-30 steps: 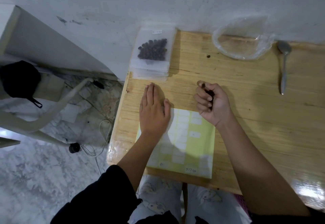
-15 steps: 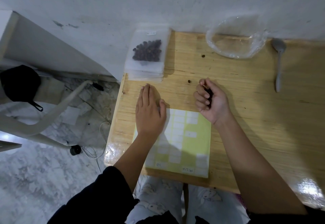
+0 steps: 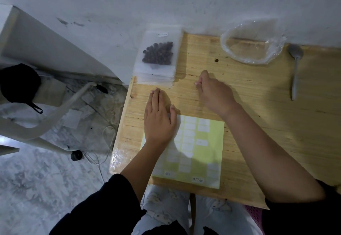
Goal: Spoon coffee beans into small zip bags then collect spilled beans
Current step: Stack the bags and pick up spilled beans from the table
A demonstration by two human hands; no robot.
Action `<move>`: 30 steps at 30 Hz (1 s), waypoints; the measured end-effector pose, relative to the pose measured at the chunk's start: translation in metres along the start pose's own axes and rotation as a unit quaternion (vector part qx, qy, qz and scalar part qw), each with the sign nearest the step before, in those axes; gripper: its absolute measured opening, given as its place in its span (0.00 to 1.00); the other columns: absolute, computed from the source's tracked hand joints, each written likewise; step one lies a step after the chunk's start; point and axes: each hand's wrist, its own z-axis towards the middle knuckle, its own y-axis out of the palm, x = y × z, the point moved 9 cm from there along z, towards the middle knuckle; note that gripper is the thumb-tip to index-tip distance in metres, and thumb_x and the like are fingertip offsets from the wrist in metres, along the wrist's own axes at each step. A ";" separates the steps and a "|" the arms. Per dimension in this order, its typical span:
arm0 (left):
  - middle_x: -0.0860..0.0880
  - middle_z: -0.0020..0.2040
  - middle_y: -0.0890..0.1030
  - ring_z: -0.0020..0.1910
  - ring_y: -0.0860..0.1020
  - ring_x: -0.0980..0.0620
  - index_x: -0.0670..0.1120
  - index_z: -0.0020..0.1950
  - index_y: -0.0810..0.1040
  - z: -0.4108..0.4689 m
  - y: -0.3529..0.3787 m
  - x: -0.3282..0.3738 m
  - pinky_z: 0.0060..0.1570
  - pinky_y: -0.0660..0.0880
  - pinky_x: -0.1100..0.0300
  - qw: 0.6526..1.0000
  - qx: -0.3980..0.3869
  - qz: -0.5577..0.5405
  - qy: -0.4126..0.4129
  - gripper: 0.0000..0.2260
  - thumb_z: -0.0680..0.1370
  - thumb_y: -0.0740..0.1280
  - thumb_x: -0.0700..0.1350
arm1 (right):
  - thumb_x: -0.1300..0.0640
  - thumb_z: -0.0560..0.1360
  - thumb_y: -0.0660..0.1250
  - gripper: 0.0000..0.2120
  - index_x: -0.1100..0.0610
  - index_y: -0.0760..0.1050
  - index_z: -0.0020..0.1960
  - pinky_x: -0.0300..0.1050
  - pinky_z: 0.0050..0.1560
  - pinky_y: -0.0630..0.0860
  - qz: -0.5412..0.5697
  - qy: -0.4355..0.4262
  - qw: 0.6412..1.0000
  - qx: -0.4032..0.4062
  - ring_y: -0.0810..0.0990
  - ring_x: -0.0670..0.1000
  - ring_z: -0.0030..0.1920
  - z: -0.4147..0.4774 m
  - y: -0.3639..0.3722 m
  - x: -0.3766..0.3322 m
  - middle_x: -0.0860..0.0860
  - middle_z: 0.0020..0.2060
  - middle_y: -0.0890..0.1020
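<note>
Lays the left hand [image 3: 158,122] flat, fingers [image 3: 156,100] pressed together, over the table [image 3: 276,124] and the far-left corner of the yellow label sheet [image 3: 208,161]. Sets the right hand [image 3: 212,92] palm-down, fingertips [image 3: 197,83] bunched on the wood beside the stacked zip bags [image 3: 156,77]; cannot tell whether anything is pinched. Shows coffee beans [image 3: 157,55] in the topmost one at the table's far-left corner, and a loose bean [image 3: 216,60] near the clear plastic bag [image 3: 273,48] and spoon [image 3: 295,72].

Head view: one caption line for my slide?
Left hand flat on the table; right hand curled near a stray bean.
</note>
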 end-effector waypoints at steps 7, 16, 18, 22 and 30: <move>0.44 0.76 0.59 0.76 0.54 0.49 0.39 0.76 0.58 0.000 0.002 -0.002 0.72 0.46 0.60 1.000 -0.007 -0.007 -0.009 0.26 0.79 0.55 0.48 | 0.54 0.83 0.49 0.14 0.61 0.62 0.63 0.43 0.27 0.55 -0.128 -0.013 0.992 -0.008 0.75 0.58 0.37 0.001 0.003 -0.015 0.57 0.46 0.81; 0.44 0.76 0.60 0.76 0.55 0.49 0.39 0.75 0.58 0.000 -0.001 0.000 0.71 0.49 0.59 1.000 -0.008 -0.011 -0.004 0.25 0.80 0.55 0.48 | 0.60 0.81 0.53 0.12 0.63 0.63 0.63 0.44 0.30 0.61 -0.121 -0.022 0.992 0.013 0.75 0.58 0.36 -0.003 0.009 -0.010 0.57 0.43 0.80; 0.43 0.75 0.61 0.75 0.57 0.47 0.38 0.75 0.59 0.000 -0.001 0.000 0.71 0.51 0.58 1.000 -0.007 -0.007 0.001 0.26 0.79 0.52 0.50 | 0.57 0.82 0.52 0.09 0.61 0.66 0.55 0.45 0.32 0.65 0.033 0.006 0.999 0.014 0.71 0.54 0.34 -0.005 0.004 -0.001 0.54 0.37 0.75; 0.41 0.74 0.64 0.74 0.59 0.45 0.37 0.74 0.61 0.001 -0.002 0.001 0.71 0.54 0.56 1.000 0.000 -0.002 0.008 0.27 0.79 0.50 0.51 | 0.58 0.81 0.55 0.10 0.55 0.64 0.40 0.34 0.21 0.59 0.526 0.148 0.837 -0.026 0.63 0.44 0.22 -0.025 0.020 0.019 0.49 0.25 0.67; 0.40 0.72 0.67 0.72 0.63 0.43 0.36 0.72 0.65 0.001 0.001 0.000 0.70 0.56 0.56 1.000 0.012 0.013 0.015 0.26 0.79 0.52 0.50 | 0.61 0.75 0.54 0.10 0.54 0.63 0.36 0.32 0.15 0.52 0.824 0.148 0.532 -0.125 0.57 0.41 0.17 -0.049 0.055 -0.003 0.46 0.18 0.61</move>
